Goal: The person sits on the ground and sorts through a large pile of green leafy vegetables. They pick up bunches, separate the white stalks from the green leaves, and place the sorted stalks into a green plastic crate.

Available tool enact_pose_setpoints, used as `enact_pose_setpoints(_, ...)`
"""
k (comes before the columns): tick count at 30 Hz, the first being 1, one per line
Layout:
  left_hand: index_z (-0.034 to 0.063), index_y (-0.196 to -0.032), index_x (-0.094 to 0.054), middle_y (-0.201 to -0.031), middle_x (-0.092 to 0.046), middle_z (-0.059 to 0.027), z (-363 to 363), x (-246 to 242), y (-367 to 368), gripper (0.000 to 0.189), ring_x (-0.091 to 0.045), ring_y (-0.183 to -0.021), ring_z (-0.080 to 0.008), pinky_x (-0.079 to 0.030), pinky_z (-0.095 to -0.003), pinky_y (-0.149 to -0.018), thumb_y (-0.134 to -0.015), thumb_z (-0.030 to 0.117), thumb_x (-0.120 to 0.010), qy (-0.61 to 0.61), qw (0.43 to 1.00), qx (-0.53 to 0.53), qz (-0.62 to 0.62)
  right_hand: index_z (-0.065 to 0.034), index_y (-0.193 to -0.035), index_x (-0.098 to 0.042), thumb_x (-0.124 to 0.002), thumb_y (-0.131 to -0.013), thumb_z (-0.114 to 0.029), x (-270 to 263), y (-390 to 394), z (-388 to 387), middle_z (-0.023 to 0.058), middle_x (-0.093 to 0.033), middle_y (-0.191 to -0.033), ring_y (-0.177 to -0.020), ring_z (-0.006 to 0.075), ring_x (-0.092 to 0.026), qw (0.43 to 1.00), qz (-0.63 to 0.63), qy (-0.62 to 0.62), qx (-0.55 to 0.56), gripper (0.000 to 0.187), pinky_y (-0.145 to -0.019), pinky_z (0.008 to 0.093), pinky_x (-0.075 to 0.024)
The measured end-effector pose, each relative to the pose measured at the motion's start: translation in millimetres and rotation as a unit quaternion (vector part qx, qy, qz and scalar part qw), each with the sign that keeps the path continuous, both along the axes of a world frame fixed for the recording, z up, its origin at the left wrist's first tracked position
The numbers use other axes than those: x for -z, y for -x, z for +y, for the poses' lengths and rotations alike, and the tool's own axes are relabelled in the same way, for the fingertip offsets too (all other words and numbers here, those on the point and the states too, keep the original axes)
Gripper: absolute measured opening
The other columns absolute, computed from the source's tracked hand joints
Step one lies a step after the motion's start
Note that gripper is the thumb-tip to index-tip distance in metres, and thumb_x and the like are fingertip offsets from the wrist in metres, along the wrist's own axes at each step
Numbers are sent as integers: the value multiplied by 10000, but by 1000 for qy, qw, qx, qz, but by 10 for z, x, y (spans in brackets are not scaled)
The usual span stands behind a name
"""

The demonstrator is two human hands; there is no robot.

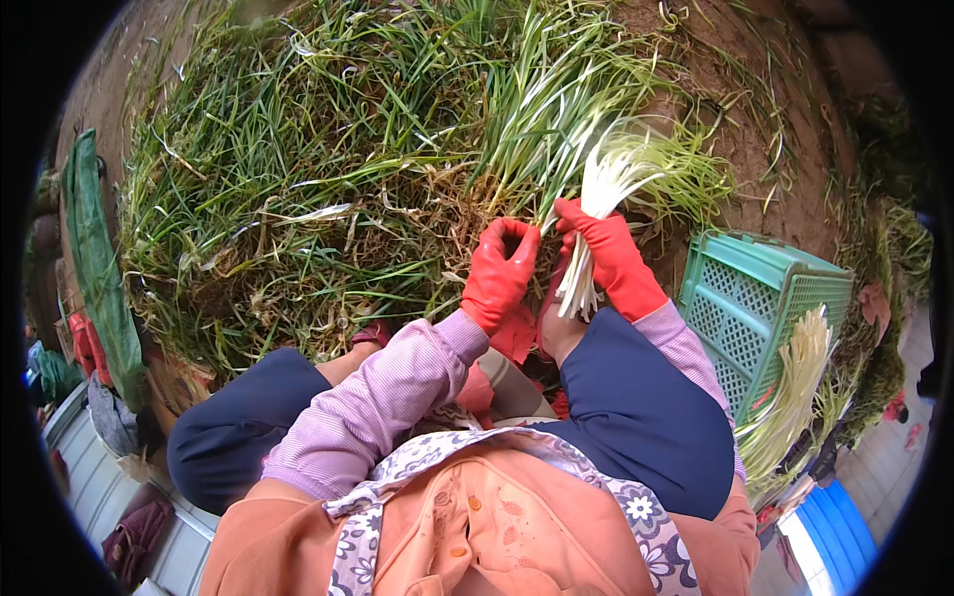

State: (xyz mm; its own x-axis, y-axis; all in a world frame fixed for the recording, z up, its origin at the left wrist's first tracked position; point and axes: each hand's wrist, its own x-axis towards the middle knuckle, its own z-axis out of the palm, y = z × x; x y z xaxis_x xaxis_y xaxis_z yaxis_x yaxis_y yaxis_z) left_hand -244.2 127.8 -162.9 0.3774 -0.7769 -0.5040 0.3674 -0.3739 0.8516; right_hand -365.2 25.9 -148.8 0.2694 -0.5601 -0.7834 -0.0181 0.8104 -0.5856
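My right hand (610,257), in a red rubber glove, grips a bunch of peeled leafy stalks (607,186), likely chives or young garlic. Their white root ends hang below the fist, and pale green leaves fan out to the upper right. Just left of it, my left hand (501,270), also red-gloved, has thumb and forefinger pinched at the lower end of a green stalk (549,216). That stalk's end is partly hidden by the fingers. Beyond both hands lies a heap of unpeeled green stalks (536,112), with brown roots and dry husks nearest me.
A green plastic crate (734,313) stands right of my knee, with a bundle of pale stalks (794,402) beside it. Loose trimmings (298,246) cover the ground at left. Farther left are a rolled green sheet (97,261) and a red glove-like item (89,346).
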Motion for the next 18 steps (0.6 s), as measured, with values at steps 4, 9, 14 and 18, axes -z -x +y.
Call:
enact_pose_setpoints(4, 13, -875, -553, -742, -565, 0, -37, 100, 150, 203, -495, -658, -60, -431, -230, -600, -895, 189, -653, -28, 999, -23, 8, -34, -855, -643, -760, -798, -165, 88, 29, 69, 20, -598, -646, -513, 105, -540, 995, 57, 56, -64, 184, -461, 240, -422)
enact_pose_setpoints(9, 1, -851, -535, -752, -564, -35, -72, 176, 243, 267, -486, -673, -90, -438, -258, -628, -901, 241, -641, -45, 999, -16, 5, -24, -895, -635, -785, -767, -160, 181, 69, 80, 34, -610, -664, -491, 111, -534, 988, 107, 99, -60, 239, -456, 259, -439)
enact_pose_setpoints(14, 1, -840, -535, -732, -564, -43, -41, 207, 283, 264, -498, -656, -104, -444, -267, -615, -896, 236, -641, -22, 999, -23, -31, -25, -974, -618, -773, -781, -156, 270, 103, 97, 31, -608, -665, -477, 106, -535, 989, 98, 95, -52, 280, -434, 254, -436)
enact_pose_setpoints(18, 4, -839, -535, -699, -552, -44, -13, 324, 252, 260, -490, -634, -110, -442, -279, -593, -891, 234, -644, -58, 997, -25, -47, -28, -969, -613, -769, -790, -151, 261, 122, 66, 29, -600, -660, -479, 107, -542, 995, 80, 51, -41, 267, -439, 250, -448)
